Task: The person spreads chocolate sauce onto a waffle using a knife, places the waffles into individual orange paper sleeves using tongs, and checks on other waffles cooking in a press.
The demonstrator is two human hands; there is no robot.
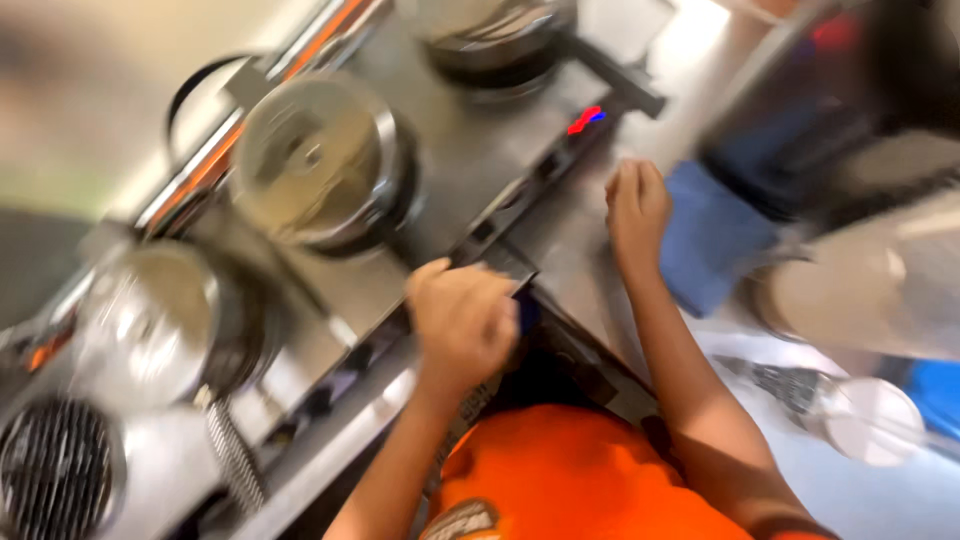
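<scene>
Left hand [462,318] fisted on stove [470,150] front edge, right hand [636,208] curled, empty, by blue cloth [712,238]. Hot pots [320,165] close, burn risk imo.

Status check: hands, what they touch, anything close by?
Left hand fisted at steel stove's front edge. Right hand curled on steel counter. Blue folded cloth beside it.

Indicator display [586,119]: one small lit readout on the front edge of the steel cooker, beside the far burner. It glows red with a blue end. Blur hides its shape. No packages or signs visible.
</scene>
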